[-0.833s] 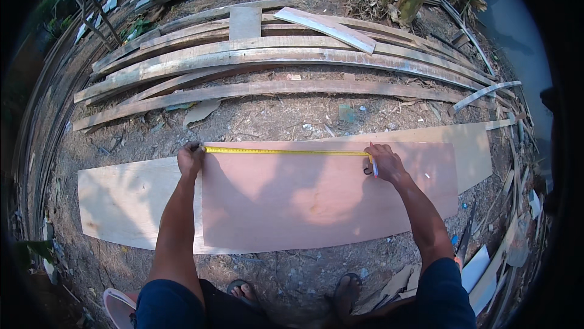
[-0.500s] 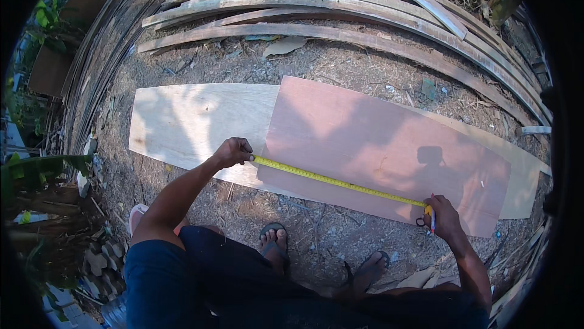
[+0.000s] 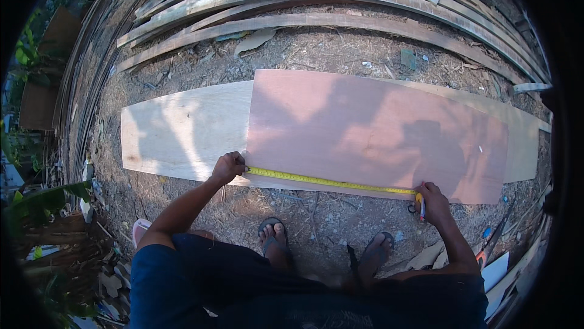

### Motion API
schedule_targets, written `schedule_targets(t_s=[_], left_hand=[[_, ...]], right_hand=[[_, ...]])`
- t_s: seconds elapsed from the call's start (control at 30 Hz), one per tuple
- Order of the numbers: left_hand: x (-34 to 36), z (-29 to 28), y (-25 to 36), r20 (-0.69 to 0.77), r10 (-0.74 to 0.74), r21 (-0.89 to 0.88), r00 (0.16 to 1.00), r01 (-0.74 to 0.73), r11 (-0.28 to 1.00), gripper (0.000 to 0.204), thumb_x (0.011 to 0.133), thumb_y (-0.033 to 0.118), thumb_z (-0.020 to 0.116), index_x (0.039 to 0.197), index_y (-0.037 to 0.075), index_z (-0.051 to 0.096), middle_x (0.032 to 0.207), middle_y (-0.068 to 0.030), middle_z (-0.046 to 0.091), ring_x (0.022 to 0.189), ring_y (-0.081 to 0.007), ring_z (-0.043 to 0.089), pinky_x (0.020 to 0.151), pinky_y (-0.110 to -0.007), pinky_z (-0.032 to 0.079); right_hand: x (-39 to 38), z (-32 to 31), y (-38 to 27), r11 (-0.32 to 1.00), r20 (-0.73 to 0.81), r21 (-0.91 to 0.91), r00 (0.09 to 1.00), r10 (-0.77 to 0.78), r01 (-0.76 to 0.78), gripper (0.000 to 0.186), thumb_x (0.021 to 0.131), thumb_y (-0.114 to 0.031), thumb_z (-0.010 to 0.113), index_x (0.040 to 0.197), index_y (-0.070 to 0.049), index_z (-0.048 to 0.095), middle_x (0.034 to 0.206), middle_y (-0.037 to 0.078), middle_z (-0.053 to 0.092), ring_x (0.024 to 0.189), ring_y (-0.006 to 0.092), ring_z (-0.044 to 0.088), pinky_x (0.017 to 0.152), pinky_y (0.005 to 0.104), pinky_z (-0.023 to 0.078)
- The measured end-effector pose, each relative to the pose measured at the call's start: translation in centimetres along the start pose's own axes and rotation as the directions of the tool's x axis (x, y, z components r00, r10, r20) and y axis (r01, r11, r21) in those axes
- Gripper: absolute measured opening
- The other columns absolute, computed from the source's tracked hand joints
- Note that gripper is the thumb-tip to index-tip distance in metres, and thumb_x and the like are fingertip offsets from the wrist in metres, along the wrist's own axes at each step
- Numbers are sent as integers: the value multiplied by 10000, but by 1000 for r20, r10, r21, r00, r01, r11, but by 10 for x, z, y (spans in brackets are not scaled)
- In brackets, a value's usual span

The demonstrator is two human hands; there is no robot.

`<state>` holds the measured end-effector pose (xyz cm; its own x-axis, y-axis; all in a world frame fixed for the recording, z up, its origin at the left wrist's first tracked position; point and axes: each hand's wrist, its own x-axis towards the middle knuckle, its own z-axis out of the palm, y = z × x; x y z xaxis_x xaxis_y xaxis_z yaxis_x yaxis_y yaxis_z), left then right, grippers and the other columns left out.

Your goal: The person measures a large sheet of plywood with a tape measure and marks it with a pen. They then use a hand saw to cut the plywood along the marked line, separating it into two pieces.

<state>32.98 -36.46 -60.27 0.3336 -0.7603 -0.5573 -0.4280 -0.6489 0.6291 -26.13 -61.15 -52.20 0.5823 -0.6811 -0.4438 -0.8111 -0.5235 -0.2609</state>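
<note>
A yellow tape measure stretches along the near edge of a reddish plywood sheet. My left hand pinches the free end of the blade at the sheet's near left corner. Toward the right, my right hand is closed round the yellow tape case; something slim, red and white shows beside the case in that hand, too small to name. The reddish sheet lies over a longer pale plywood sheet, which sticks out at both ends.
Long wooden planks are stacked on the ground beyond the sheets. Thin strips lie at the left, near green leaves. My sandalled feet stand on the littered dirt just in front. A white board is at the lower right.
The view has shifted and turned, so the sheets and the tape lie more level. My hands still hold the stretched tape, now nearer the reddish sheet's near edge.
</note>
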Motion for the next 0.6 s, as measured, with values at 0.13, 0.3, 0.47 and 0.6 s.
schedule_targets(t_s=[0.13, 0.3, 0.47, 0.6], left_hand=[[-1, 6, 0, -43, -36, -120, 998, 31, 992, 182, 775, 29, 732, 867, -37, 590, 721, -89, 648, 638, -136, 628, 605, -287, 532], [-8, 10, 2, -120, -24, -108, 993, 11, 994, 204, 782, 79, 719, 898, -37, 599, 739, -93, 657, 659, -131, 623, 613, -279, 510], [-11, 16, -2, -150, -30, -212, 988, -2, 977, 187, 795, 102, 707, 877, -44, 624, 720, -95, 670, 640, -133, 616, 601, -286, 495], [-13, 19, -7, -180, -54, -199, 982, 17, 980, 148, 822, 85, 691, 877, -37, 627, 713, -79, 660, 647, -126, 610, 619, -284, 497]], right_hand=[[-1, -2, 2, 999, 11, 11, 999, 38, -38, 490, 737, -236, 752, 1197, -143, 612, 1209, 108, 568, 1150, 298, 565, 875, 467, 513], [-1, -3, -1, 996, -60, -39, 995, 81, -84, 511, 740, -264, 760, 1205, -134, 593, 1214, 108, 553, 1182, 285, 543, 877, 486, 486], [-2, 7, -9, 986, -108, -134, 990, 89, -103, 559, 728, -271, 778, 1217, -113, 558, 1231, 111, 522, 1206, 287, 508, 889, 487, 470], [-9, 21, -12, 978, -168, -158, 980, 106, -133, 600, 716, -281, 792, 1232, -107, 540, 1233, 111, 512, 1209, 277, 501, 916, 479, 448]])
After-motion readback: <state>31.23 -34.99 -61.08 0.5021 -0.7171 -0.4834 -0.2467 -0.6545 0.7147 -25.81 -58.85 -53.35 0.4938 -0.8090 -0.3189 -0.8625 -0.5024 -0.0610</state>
